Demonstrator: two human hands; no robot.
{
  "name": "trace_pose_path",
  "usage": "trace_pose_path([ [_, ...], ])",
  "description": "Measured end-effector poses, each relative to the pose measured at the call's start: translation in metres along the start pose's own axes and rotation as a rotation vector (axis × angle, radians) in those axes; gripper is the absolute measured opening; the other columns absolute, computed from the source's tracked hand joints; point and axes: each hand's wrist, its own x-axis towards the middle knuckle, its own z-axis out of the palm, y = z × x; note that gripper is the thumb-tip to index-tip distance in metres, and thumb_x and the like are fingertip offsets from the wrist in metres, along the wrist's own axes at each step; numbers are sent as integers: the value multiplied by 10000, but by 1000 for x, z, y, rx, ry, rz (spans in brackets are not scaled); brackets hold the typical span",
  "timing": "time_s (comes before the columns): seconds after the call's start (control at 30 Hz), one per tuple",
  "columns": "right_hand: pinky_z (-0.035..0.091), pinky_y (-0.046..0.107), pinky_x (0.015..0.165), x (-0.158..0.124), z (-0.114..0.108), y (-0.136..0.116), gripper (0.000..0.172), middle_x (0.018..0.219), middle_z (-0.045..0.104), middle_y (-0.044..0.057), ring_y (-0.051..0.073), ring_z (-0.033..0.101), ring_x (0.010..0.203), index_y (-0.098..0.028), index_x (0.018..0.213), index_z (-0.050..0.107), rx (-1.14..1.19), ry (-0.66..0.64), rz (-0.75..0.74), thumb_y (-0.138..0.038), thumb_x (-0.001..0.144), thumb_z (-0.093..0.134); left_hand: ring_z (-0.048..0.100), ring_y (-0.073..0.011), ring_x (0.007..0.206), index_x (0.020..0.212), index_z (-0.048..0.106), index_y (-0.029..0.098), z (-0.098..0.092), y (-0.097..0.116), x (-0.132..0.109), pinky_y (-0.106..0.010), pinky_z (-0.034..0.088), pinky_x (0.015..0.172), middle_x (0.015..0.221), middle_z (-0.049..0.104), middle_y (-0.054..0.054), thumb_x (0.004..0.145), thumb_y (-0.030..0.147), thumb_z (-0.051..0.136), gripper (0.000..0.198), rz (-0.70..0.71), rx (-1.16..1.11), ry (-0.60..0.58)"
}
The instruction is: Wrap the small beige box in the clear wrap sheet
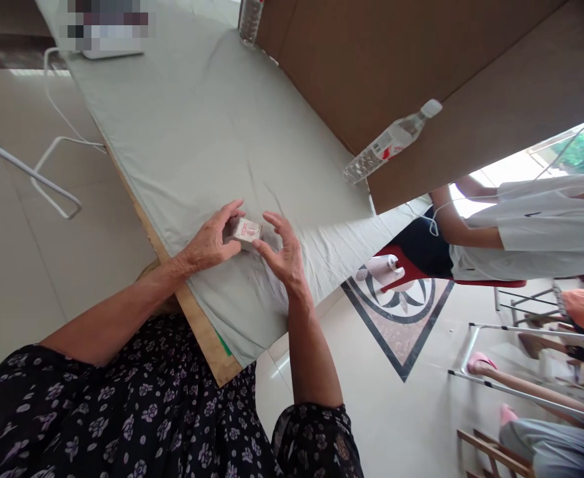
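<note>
A small white box (247, 230) with red print on its top lies on the cloth-covered table (182, 126), near the table's front corner. Curved around the box's left side is my left hand (212, 240), its thumb and fingers apart. My right hand (285, 255) is on the other side, fingers spread and lifted, with the thumb tip at the box's near right corner. Whether that thumb or the left fingers press on the box is hard to tell. Neither hand is closed round it.
A clear plastic bottle (391, 143) stands by a large cardboard panel (352, 60), with another bottle (250, 23) farther back. A white device (113, 43) sits at the far left, near white cables (48, 149). A person in a white shirt (521, 229) sits at right.
</note>
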Motion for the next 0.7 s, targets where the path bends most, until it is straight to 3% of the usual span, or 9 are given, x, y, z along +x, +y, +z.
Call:
trace_pose_path([
  [0.13, 473, 501, 1155, 6, -9, -9, 238, 1346, 738, 76, 262, 642, 1326, -295, 1184, 743, -109, 1, -75, -377, 964, 705, 568, -305, 1383, 1582, 416, 162, 2, -3, -1, -457, 448, 1196, 1481, 597, -170, 726, 256, 680, 901, 25, 31, 12],
  [0.27, 480, 481, 1082, 17, -4, -15, 130, 1308, 752, 79, 272, 667, 1251, -271, 1066, 775, -285, -52, -152, -297, 992, 671, 594, -301, 1348, 1576, 407, 110, 4, -2, 1, -457, 454, 1193, 1455, 607, -186, 750, 276, 662, 879, 41, 103, 7],
  [0.4, 472, 436, 1015, 27, 8, -14, 190, 1184, 789, 88, 249, 698, 1138, -236, 954, 732, -400, 2, -212, -229, 1034, 561, 617, -279, 1309, 1569, 420, 141, 3, 0, 0, -441, 483, 1165, 1445, 625, -162, 780, 249, 644, 827, 45, 166, 0],
  [0.53, 478, 388, 972, 33, 11, -15, 206, 1157, 784, 100, 220, 706, 1118, -226, 967, 651, -367, 99, -181, -227, 1064, 469, 651, -262, 1242, 1569, 419, 162, 1, 4, 0, -428, 524, 1113, 1409, 650, -149, 782, 203, 630, 816, 65, 193, -13],
  [0.7, 488, 385, 971, 47, -2, -17, 187, 1181, 757, 93, 220, 687, 1170, -246, 969, 605, -305, 171, -160, -270, 1072, 451, 629, -263, 1253, 1568, 424, 184, 0, 12, 18, -440, 505, 1129, 1376, 662, -128, 783, 144, 606, 806, 241, 273, -21],
])
